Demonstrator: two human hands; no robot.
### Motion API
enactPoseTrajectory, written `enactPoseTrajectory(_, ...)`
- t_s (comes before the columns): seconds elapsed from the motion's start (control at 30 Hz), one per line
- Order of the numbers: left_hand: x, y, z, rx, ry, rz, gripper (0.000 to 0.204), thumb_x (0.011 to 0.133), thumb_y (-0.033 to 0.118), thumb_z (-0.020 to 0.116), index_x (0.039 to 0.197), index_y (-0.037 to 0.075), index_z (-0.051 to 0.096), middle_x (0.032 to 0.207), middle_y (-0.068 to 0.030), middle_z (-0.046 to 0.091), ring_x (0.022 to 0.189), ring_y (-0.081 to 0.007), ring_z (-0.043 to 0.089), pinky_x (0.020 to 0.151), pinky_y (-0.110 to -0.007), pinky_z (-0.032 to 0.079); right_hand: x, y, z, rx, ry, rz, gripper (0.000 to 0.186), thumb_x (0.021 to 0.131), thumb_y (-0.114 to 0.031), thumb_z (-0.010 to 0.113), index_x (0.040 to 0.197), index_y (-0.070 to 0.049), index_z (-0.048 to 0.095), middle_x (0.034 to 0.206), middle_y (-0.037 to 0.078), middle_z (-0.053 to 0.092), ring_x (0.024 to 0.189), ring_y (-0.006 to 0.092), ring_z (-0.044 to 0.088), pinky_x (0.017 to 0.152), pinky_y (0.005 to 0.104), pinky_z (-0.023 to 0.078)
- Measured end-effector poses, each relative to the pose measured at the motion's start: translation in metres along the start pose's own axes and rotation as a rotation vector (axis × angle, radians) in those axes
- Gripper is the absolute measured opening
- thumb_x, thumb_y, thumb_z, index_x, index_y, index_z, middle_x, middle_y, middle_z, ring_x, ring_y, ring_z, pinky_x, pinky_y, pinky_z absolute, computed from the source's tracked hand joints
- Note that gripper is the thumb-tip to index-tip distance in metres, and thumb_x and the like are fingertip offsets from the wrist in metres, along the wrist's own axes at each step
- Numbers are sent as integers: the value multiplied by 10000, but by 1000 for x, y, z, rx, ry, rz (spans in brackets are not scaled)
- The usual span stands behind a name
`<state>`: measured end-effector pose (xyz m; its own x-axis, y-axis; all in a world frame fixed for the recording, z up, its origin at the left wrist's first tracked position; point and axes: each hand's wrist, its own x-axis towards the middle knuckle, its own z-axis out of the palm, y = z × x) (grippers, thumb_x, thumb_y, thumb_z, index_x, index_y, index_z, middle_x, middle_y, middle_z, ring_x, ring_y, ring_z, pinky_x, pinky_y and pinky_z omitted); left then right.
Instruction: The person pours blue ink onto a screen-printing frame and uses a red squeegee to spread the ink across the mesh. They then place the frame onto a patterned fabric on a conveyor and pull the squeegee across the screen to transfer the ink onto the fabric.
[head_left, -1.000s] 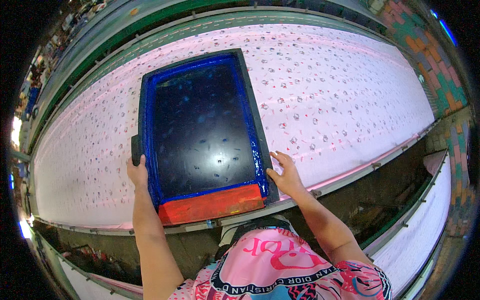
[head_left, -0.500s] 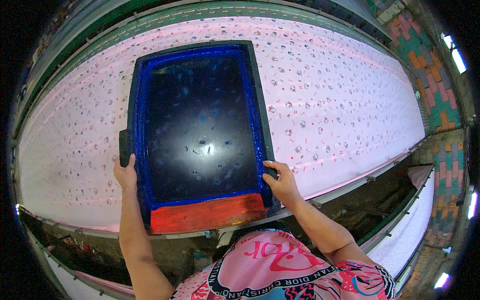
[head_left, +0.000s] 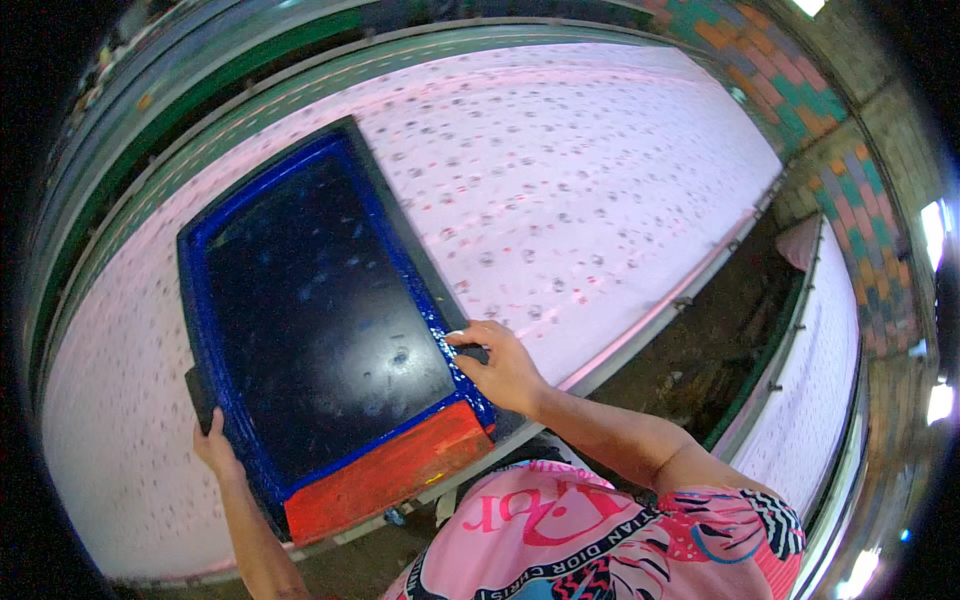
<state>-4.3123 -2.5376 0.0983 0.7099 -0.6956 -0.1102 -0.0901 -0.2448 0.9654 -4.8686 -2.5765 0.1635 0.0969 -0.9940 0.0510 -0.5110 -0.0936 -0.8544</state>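
A large screen-printing frame (head_left: 305,300) lies over the white printed cloth, with a dark glossy mesh, blue-smeared borders and a red-orange strip (head_left: 390,475) along its near end. My left hand (head_left: 217,450) grips its left side close to the near corner, by a dark block (head_left: 201,398) on the rim. On the right side, my right hand (head_left: 503,368) has its fingers and thumb closed around a dark piece at the rim, near the red-orange strip. Whether the frame's underside touches the cloth cannot be seen.
Pale cloth (head_left: 600,190) with rows of small grey and red figures covers the long table. A metal rail (head_left: 680,303) edges its near side. Another cloth-covered table (head_left: 790,420) stands at the right, beyond a dark gap. Coloured paving bricks (head_left: 850,210) show past the table's end.
The view has turned, so table and frame now slant. In the picture the frame sits further left and lower; both hands have kept their hold on its sides.
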Motion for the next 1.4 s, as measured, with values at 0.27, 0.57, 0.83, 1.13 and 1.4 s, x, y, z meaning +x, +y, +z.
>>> enactPoseTrajectory(0.27, -64, 48, 158, 34, 29, 76, 377, 984, 136, 846, 1298, -50, 753, 1214, -141, 801, 1004, -256, 752, 941, -381, 588, 48, 78, -137, 54, 169, 64, 272, 907, -154, 825, 1170, -90, 851, 1139, 192, 787, 1109, 358, 746, 997, 438, 594)
enactPoseTrajectory(0.57, -196, 79, 392, -3, 56, 141, 360, 974, 58, 837, 1298, -70, 745, 1184, -134, 797, 982, -227, 735, 921, -369, 583, 105, 229, -338, -33, 210, 122, 239, 917, -169, 808, 1136, -95, 867, 1148, 188, 810, 1098, 348, 767, 1014, 435, 592)
enactPoseTrajectory(0.83, -314, 91, 561, -53, 53, 166, 269, 943, 18, 850, 1189, -48, 762, 1073, -89, 796, 904, -192, 712, 854, -351, 562, 129, 370, -476, 108, 241, 286, 249, 928, -174, 806, 1135, -46, 858, 1108, 171, 844, 1081, 285, 794, 1015, 400, 587)
enactPoseTrajectory(1.13, -373, 100, 642, -14, 39, 186, 229, 961, 79, 862, 1159, 5, 774, 1046, -51, 789, 909, -164, 688, 869, -348, 547, 133, 430, -552, 136, 242, 346, 222, 962, -92, 774, 1150, 5, 842, 1097, 135, 847, 1036, 204, 775, 969, 354, 582)
enactPoseTrajectory(1.4, -380, 101, 658, 50, 40, 243, 246, 976, 82, 842, 1183, -16, 752, 1054, -76, 791, 908, -171, 704, 887, -342, 562, 136, 431, -580, 184, 167, 395, 231, 971, -77, 784, 1181, 8, 830, 1146, 125, 840, 1081, 204, 767, 1008, 371, 578)
